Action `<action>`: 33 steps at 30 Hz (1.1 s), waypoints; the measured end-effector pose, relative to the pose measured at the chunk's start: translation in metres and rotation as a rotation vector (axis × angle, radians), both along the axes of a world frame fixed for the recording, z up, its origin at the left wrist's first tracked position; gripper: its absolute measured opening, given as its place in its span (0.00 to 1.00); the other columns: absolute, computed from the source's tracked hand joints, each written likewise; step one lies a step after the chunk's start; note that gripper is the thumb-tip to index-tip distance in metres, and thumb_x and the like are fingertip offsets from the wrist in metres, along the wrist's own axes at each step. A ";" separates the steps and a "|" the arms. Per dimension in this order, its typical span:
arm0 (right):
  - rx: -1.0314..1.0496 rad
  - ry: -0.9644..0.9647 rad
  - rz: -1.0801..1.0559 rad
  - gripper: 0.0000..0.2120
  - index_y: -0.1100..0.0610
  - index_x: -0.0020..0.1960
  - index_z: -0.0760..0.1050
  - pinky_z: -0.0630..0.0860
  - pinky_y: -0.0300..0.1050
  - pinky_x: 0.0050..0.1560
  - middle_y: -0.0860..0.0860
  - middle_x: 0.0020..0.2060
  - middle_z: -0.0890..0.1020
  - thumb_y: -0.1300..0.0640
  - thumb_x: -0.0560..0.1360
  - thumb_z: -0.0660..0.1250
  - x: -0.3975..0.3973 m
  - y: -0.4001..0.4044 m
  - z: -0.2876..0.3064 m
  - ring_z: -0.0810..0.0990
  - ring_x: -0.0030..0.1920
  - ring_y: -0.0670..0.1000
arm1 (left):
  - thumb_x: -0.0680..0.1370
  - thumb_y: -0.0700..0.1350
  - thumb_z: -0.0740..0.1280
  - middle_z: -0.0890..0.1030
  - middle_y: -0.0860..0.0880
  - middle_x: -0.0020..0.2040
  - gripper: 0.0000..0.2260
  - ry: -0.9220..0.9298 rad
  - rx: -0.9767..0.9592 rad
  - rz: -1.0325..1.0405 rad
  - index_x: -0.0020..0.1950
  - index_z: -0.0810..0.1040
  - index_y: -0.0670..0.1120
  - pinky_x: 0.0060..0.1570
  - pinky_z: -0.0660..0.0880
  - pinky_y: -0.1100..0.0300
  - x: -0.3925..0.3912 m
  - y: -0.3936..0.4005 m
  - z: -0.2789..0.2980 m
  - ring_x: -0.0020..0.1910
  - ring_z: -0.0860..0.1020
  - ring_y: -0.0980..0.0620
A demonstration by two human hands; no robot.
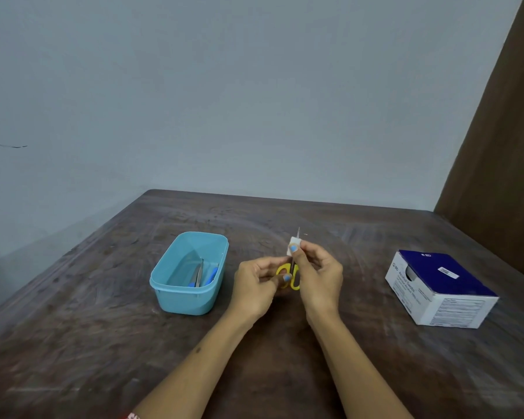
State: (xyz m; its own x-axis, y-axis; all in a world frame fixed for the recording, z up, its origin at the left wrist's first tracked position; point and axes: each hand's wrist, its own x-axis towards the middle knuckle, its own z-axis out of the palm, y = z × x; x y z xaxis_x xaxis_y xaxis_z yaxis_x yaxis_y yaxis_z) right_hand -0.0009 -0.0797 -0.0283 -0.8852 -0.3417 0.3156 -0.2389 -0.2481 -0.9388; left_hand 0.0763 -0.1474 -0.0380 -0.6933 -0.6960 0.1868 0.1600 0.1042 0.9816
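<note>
Both my hands are meeting over the surface. My left hand is gripping yellow-handled scissors, its fingers hiding most of the handles. My right hand is pinching a small white pad against the upright blade, covering all but its tip. Tools lying in the blue tub to my left are too blurred to name.

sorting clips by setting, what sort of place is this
Probably a plain room used as a small cleaning station, not clearly a clinic: a worn wooden table against a bare wall, a box of alcohol swabs, and a blue tub holding tools.
</note>
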 end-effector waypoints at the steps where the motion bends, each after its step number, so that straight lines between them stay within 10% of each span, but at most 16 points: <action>1: 0.021 -0.011 0.021 0.04 0.51 0.44 0.81 0.76 0.35 0.35 0.46 0.36 0.84 0.60 0.71 0.72 -0.001 -0.001 -0.002 0.82 0.36 0.42 | 0.73 0.30 0.67 0.85 0.45 0.46 0.14 -0.001 -0.014 0.032 0.56 0.80 0.41 0.48 0.81 0.51 0.000 -0.002 -0.002 0.46 0.83 0.49; 13: -0.033 -0.100 -0.057 0.04 0.56 0.45 0.82 0.81 0.50 0.43 0.50 0.36 0.84 0.57 0.72 0.72 -0.004 -0.001 0.003 0.82 0.38 0.48 | 0.73 0.31 0.68 0.85 0.50 0.40 0.13 -0.058 0.030 -0.079 0.54 0.81 0.44 0.44 0.81 0.58 0.001 0.002 0.002 0.41 0.83 0.54; 33: 0.005 -0.063 -0.101 0.03 0.54 0.44 0.82 0.79 0.44 0.47 0.51 0.41 0.85 0.57 0.71 0.73 -0.006 0.000 0.002 0.83 0.43 0.46 | 0.72 0.30 0.68 0.85 0.48 0.40 0.13 -0.066 0.047 -0.104 0.52 0.81 0.44 0.41 0.81 0.58 0.005 0.000 0.005 0.41 0.83 0.53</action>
